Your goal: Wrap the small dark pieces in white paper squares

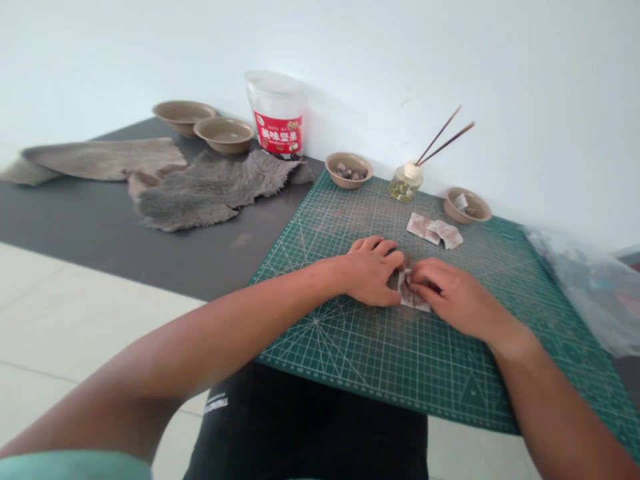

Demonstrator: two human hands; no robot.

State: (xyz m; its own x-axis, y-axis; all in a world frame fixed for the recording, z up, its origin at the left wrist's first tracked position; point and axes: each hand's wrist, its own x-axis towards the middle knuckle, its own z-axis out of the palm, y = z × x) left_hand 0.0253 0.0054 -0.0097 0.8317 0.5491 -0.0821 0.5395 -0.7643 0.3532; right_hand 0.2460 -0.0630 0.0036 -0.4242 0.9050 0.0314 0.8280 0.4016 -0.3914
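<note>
A small white paper-like piece (414, 300) with brown smears lies on the green cutting mat (360, 347), between my two hands. My left hand (373, 272) rests on the mat with its fingers spread, the thumb and a fingertip at the piece's left edge. Over the piece, the fingers of my right hand (453, 292) are pinched together; what they hold, if anything, is hidden. Just beyond lie similar brown-stained pieces, one on the left (423, 227) and one on the right (447, 234), partly overlapping.
Along the wall stand a bowl of dark lumps (349, 171), a reed diffuser (406, 181), a bowl with white pieces (467, 205) and a red-labelled tub (276, 117). Two bowls (225, 135) and grey fur-like sheets (210, 190) are left. Clear plastic (595, 287) covers the right edge.
</note>
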